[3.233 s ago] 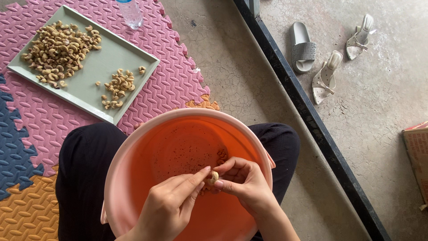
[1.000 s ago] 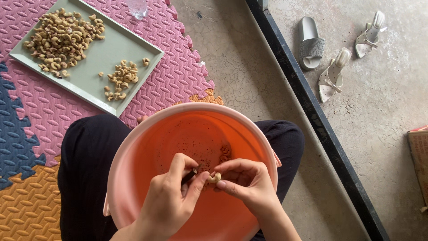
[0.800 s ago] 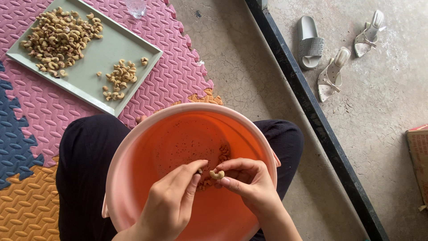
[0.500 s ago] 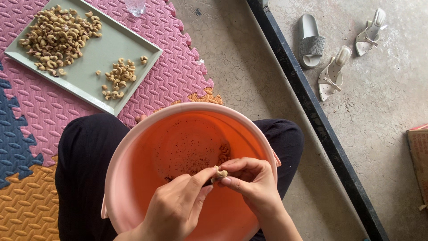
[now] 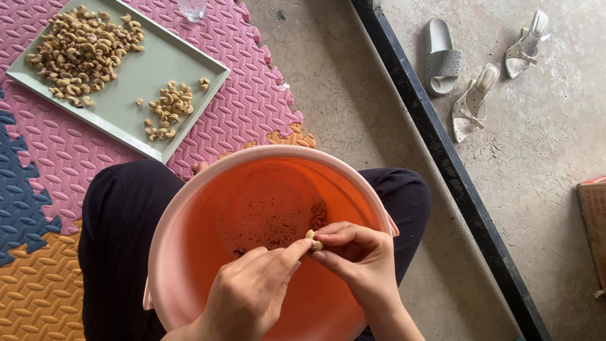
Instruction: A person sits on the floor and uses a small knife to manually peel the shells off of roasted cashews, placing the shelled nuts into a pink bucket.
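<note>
1. The nut [image 5: 311, 239] is a small pale kernel held over the middle of the orange bowl [image 5: 189, 208], pinched between the two hands.
2. The right hand [image 5: 356, 262] has its fingertips closed on the nut from the right and below; the thumb lies across the top.
3. The left hand [image 5: 249, 293] reaches in from the left, its thumb tip pressed against the nut's side and the other fingers curled loosely beneath.
4. By its look the nut is light, hard and brittle, likely to snap if squeezed across its curve; a light pinch at the thicker ends seems the safest hold.
5. Dark flakes [image 5: 271, 218] of skin lie scattered on the bowl's floor.
6. The bowl rests between the person's knees, clad in black.
7. On the pink mat [image 5: 76, 158] to the upper left, a pale green tray [image 5: 136, 69] holds a big heap [image 5: 79, 53] of darker nuts and a small heap [image 5: 167, 110] apart from it.
8. Three sandals [image 5: 470, 63] lie on the concrete beyond a black rail [image 5: 442, 158].
</note>
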